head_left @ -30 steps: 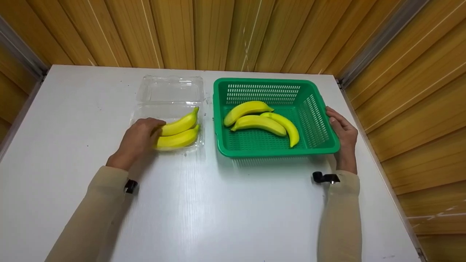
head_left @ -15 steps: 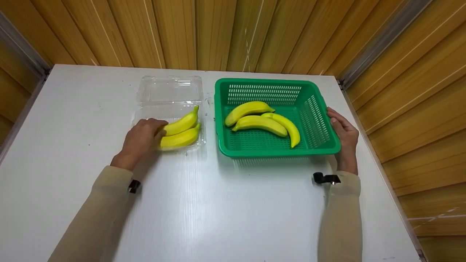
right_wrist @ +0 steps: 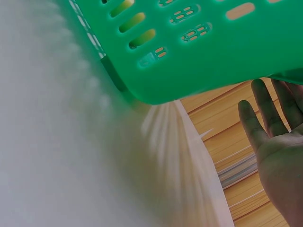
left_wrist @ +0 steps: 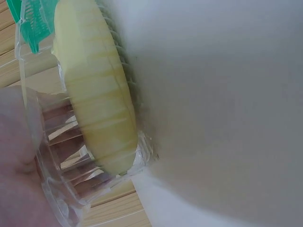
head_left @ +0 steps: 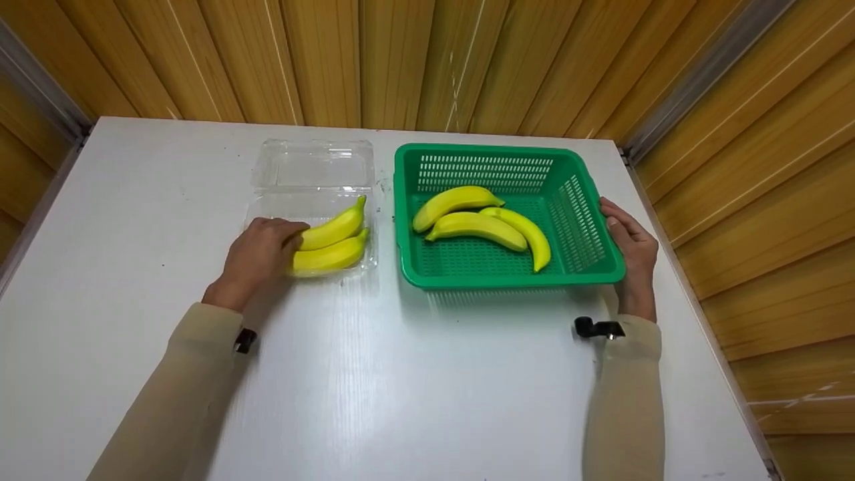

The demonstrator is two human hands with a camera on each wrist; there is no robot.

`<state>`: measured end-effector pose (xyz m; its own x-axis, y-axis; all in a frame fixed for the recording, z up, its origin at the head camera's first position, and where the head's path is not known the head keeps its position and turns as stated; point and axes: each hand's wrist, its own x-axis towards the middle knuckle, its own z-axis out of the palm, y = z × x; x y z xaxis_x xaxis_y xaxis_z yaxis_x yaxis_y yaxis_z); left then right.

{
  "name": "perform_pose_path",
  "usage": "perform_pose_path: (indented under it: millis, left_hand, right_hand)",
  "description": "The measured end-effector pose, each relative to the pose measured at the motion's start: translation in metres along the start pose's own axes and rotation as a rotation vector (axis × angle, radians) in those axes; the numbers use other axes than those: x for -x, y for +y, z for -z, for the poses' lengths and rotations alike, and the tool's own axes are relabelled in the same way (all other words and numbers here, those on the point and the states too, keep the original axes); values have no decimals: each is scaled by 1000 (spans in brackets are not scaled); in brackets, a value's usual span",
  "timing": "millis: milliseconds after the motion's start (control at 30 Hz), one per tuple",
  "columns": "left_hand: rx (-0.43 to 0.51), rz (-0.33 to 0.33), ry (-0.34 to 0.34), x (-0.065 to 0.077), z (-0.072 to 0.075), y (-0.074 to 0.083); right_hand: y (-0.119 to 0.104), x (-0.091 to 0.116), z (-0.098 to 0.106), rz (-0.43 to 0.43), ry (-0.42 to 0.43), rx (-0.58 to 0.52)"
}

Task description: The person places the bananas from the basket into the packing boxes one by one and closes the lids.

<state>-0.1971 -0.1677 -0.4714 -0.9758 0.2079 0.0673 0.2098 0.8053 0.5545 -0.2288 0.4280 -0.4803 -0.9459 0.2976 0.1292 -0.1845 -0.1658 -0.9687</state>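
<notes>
Two yellow bananas lie side by side in a clear plastic clamshell box; the upper banana (head_left: 334,230) leans against the lower banana (head_left: 330,257). My left hand (head_left: 260,257) holds the upper banana by its left end, covering both bananas' left ends. In the left wrist view, fingers show through the clear box (left_wrist: 52,165) wall behind the near banana (left_wrist: 97,90). Three more bananas (head_left: 477,230) lie in a green plastic basket (head_left: 514,277). My right hand (head_left: 634,254) rests against its right side. In the right wrist view, the fingers (right_wrist: 270,113) are straight, reaching up to the basket rim.
The box's lid (head_left: 314,164) lies open toward the back of the white table (head_left: 414,387). Box and basket stand close together, a narrow gap between them. Wood-patterned panels (head_left: 387,60) border the table at the back and sides.
The view shifts slightly, and my left hand sits a touch farther right over the bananas. The upper banana moves up a little, then back down. The right hand stays at the basket.
</notes>
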Motion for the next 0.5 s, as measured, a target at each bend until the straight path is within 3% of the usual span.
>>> perform_pose_path:
  millis: [333, 500]
  left_hand:
    - [-1, -25, 24, 0, 0, -1]
    - [-26, -3, 17, -1, -1, -1]
  right_hand:
    - [2, -2, -1, 52, 0, 1]
    - [2, -1, -2, 40, 4, -4]
